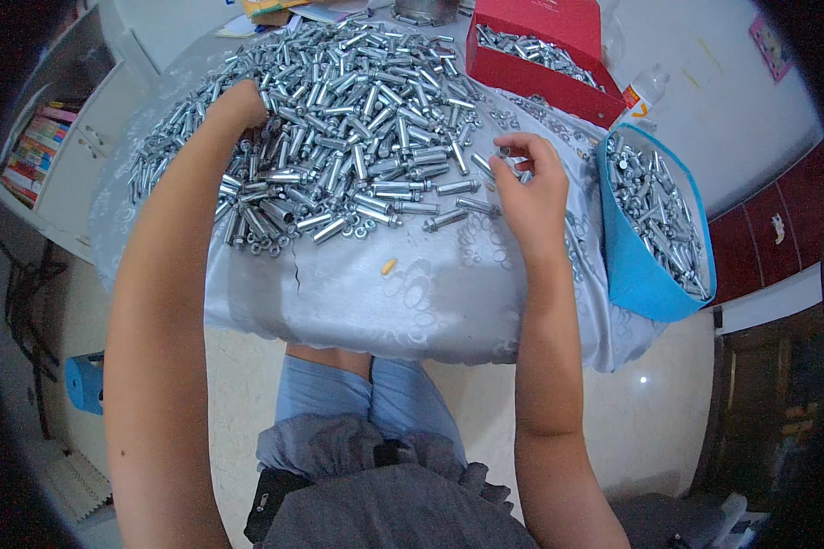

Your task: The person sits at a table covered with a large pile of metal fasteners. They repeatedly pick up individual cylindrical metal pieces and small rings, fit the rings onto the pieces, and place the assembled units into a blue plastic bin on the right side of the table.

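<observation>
Glare dots the floor point(639, 403); dark edges bend.

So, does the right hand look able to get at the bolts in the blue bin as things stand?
Probably yes: the right hand is left of the open-topped blue bin, with only its rim before the bolts.

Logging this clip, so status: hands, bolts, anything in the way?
Left hand at bolts, fingers hidden. Right hand pinching metal piece. Bolts heaped on cloth; nothing visibly blocking hands.
</observation>
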Action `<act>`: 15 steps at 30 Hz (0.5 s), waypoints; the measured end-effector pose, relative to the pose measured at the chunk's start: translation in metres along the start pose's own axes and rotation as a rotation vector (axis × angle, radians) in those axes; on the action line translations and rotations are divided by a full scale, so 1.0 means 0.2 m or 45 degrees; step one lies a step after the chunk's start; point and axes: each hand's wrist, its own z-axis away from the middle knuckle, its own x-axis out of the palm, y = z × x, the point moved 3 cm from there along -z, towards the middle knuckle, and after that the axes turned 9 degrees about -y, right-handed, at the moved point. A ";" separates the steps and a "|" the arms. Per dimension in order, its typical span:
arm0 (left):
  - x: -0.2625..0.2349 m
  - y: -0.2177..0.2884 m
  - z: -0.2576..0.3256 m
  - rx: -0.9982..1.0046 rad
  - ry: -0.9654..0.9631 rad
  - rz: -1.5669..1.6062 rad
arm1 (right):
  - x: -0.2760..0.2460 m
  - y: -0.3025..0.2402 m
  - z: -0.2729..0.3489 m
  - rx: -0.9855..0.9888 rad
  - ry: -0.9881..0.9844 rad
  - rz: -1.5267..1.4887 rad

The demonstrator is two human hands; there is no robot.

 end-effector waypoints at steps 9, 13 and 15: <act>0.00 -0.03 0.01 -0.056 -0.083 0.298 | 0.00 0.01 0.00 -0.018 -0.004 -0.028; 0.04 -0.06 -0.05 -0.071 -0.019 0.178 | 0.00 0.00 0.00 -0.047 -0.005 -0.016; 0.04 -0.05 -0.05 -0.047 0.055 0.078 | 0.00 0.00 0.00 -0.041 0.001 -0.019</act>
